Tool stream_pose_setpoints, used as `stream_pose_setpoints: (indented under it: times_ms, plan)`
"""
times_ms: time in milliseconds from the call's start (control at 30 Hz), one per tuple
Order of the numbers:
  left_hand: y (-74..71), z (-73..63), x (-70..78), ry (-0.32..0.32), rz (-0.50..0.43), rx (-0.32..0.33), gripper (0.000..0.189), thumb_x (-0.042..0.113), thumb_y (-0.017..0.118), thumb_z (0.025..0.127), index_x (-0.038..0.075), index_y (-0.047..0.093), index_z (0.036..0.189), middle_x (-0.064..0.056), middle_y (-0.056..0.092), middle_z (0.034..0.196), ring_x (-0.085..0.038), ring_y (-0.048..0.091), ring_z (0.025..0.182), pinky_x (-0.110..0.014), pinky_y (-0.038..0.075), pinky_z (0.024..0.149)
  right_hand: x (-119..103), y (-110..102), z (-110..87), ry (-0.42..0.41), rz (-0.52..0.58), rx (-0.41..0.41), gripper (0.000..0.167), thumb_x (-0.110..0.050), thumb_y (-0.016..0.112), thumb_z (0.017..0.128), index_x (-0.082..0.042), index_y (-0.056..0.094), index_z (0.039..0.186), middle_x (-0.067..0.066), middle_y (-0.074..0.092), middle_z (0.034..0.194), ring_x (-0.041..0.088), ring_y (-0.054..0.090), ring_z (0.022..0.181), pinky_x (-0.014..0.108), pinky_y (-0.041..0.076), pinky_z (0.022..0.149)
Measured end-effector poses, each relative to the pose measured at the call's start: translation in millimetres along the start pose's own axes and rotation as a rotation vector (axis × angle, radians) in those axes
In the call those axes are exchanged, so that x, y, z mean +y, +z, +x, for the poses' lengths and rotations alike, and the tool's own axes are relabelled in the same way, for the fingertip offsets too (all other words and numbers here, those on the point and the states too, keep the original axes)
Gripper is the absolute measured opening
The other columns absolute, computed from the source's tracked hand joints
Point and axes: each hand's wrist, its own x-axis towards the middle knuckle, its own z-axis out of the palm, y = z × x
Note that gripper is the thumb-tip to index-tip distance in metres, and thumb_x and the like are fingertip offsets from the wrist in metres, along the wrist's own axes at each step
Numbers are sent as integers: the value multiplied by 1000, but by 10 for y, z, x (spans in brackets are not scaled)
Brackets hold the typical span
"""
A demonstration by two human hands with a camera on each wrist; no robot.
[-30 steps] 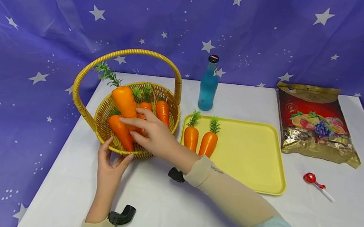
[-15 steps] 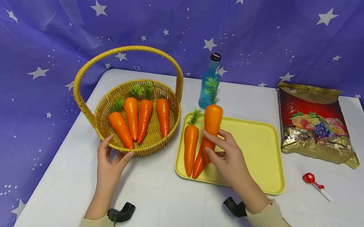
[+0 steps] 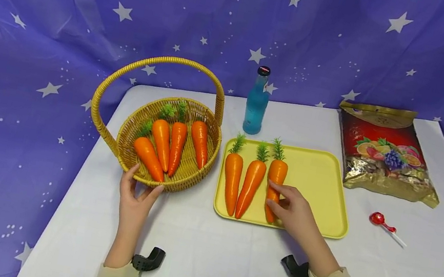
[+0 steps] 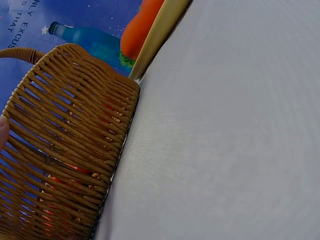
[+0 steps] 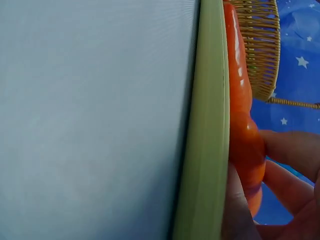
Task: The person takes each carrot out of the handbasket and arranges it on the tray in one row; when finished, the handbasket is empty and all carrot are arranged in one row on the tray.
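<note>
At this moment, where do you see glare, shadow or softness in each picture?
Head view: highlights on the carrots; left wrist view: basket in shade, tablecloth without sharp detail; right wrist view: glare on a carrot, dark shadow beside the tray.

Head view: bright, even, soft illumination; tabletop [image 3: 200,263] white, with a faint, soft-edged shadow beside the left forearm [image 3: 128,236]; glossy highlights along the carrots [image 3: 231,180]; pale sheen on the backdrop [image 3: 208,12] folds, upper left; glints on the bag [image 3: 389,153] foil; detail crisp. Left wrist view: dimmer; basket [image 4: 75,135] wall shaded; fine ripple patterning over greyed cloth. Right wrist view: cool bluish cast; cloth soft, darkening toward the tray [image 5: 205,125]; fingers [image 5: 295,147] shaded, slightly soft.
</note>
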Motion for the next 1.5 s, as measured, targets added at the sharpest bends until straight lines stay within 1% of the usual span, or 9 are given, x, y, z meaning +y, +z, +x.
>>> stream_pose_setpoints:
  times_ms: [67,167,400,500,867,1133,1233,1400,1500]
  plan:
    - [13,-17,59,-2,3,-3,75,-2,71,85,0,27,146,-17,12,155,-35,14,143,-58,31,105,-34,12,10,3,-11,-18,45,-9,71,88,-5,60,131,18,59,122,30,61,99,44,53,84]
    - [16,-19,62,-3,-6,0,75,-3,71,85,-1,27,146,-17,12,155,-35,14,143,-58,31,105,-85,28,40,1,-46,-43,44,-10,70,88,-6,61,130,18,59,121,30,61,96,45,53,83]
    - [-24,30,-148,-17,-12,8,78,0,73,84,6,28,148,-6,13,156,-27,16,143,-52,34,106,-190,118,119,8,-169,-61,44,-13,71,88,-7,62,130,21,58,121,25,59,85,40,53,74]
    - [-31,37,-175,-9,-15,11,78,1,73,84,7,28,148,-5,15,156,-27,17,143,-51,35,105,-225,166,139,2,-217,-64,44,-15,72,87,-8,62,130,22,57,120,22,57,80,37,51,70]
    - [16,-31,81,10,-7,-3,75,-3,70,85,0,27,146,-17,12,155,-38,15,142,-56,32,105,-282,233,85,1,-274,-66,43,-18,73,87,-9,63,128,19,59,114,18,53,73,30,49,63]
    - [-31,20,-149,0,2,8,77,0,72,85,7,29,148,-8,12,156,-29,17,143,-53,34,105,-298,208,26,-29,-304,-92,44,-20,72,87,-10,62,129,18,59,118,19,57,76,33,52,67]
    - [-33,26,-178,-6,2,13,77,1,73,84,7,29,148,-7,13,157,-28,17,143,-52,34,105,-292,182,-5,-45,-301,-112,44,-20,72,87,-11,62,130,17,59,118,18,59,78,35,54,69]
    - [-12,5,-62,0,-7,-2,77,-1,72,84,3,28,147,-13,10,156,-34,16,142,-56,33,105,-293,120,-85,-36,-301,-135,44,-22,70,88,-14,61,131,15,60,121,15,59,78,34,52,69]
    - [4,-17,31,11,7,-10,76,-2,71,85,1,27,146,-17,9,156,-36,16,142,-58,32,105,-323,65,-131,-31,-325,-124,43,-24,70,88,-14,62,130,15,60,121,20,60,82,38,52,72]
